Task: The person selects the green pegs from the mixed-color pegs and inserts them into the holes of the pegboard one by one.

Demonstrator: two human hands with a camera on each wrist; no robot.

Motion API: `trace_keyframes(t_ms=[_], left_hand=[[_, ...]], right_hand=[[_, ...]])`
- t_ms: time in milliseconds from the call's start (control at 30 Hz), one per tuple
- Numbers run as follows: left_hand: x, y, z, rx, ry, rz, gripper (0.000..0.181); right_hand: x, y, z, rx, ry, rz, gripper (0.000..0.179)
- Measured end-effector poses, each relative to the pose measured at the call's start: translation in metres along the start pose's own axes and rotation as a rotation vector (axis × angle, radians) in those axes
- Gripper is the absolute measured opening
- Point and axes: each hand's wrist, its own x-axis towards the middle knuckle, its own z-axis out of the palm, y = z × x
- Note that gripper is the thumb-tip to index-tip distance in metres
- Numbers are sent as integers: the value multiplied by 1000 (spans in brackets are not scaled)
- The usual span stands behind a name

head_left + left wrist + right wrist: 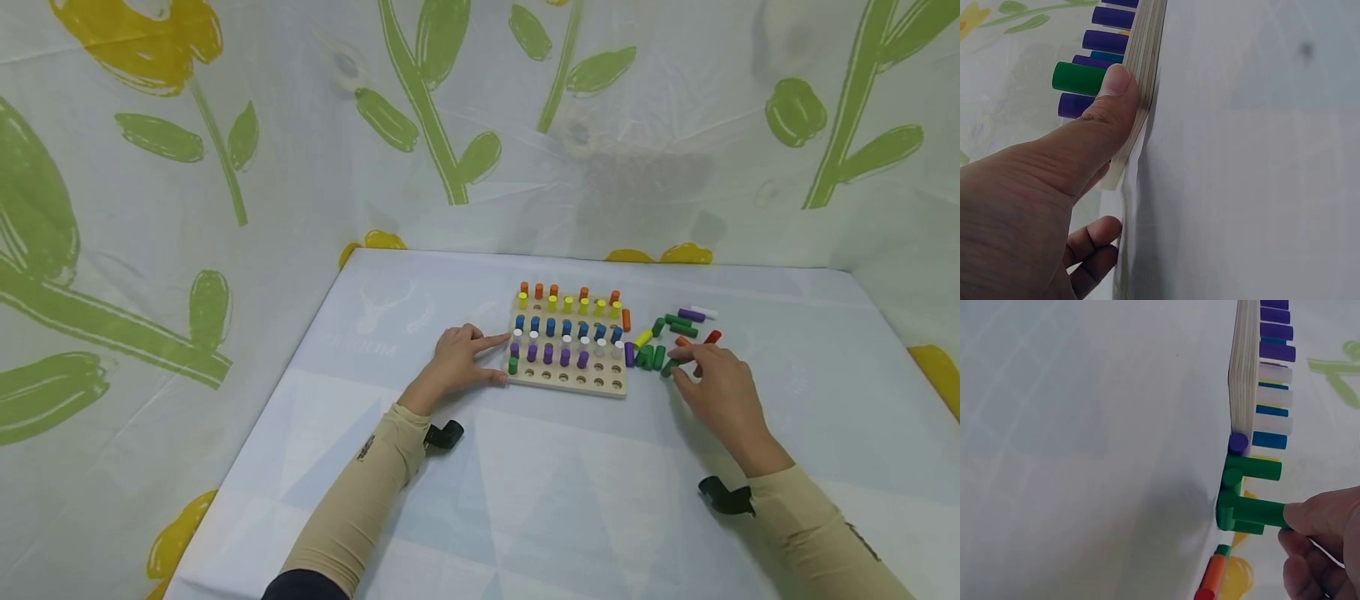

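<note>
A wooden pegboard [573, 385] stands on the table with rows of orange, yellow, blue, white and purple pegs. One green peg [513, 366] is upright at the left end of its front row. My left hand [459, 360] rests against the board's left side, index finger and thumb stretched out and spread. In the left wrist view the thumb [1116, 84] lies on the board's edge, overlapping the green peg. To the right of the board, my right hand [722, 392] pinches a loose green peg [1259, 512] by one end between thumb and fingers.
Loose pegs lie scattered right of the board: several green ones [682, 330], a yellow peg [642, 338], purple pegs [692, 315], a white peg [705, 312], a red peg [712, 337] and orange ones [626, 320]. A patterned cloth [480, 517] covers the table; flower-printed sheeting hangs behind.
</note>
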Motion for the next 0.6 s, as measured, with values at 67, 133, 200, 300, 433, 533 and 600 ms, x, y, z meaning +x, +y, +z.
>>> trace_keyframes(t_ms=[67, 133, 200, 300, 433, 533, 600], left_hand=[[0, 0, 0, -1, -2, -2, 83], [0, 0, 0, -3, 0, -3, 83], [0, 0, 0, -7, 0, -3, 83], [0, 0, 0, -11, 1, -1, 83], [1, -1, 1, -12, 0, 0, 84], [1, -1, 1, -9, 1, 5, 84], [1, -1, 1, -6, 2, 8, 84]], right_hand=[[-1, -2, 0, 5, -10, 4, 28], [-1, -2, 0, 8, -16, 4, 28], [-1, -3, 0, 11, -19, 2, 28], [-1, -3, 0, 16, -20, -8, 27], [-2, -5, 0, 24, -27, -31, 25], [-2, -7, 0, 31, -36, -42, 25], [-2, -8, 1, 35, -44, -41, 25]])
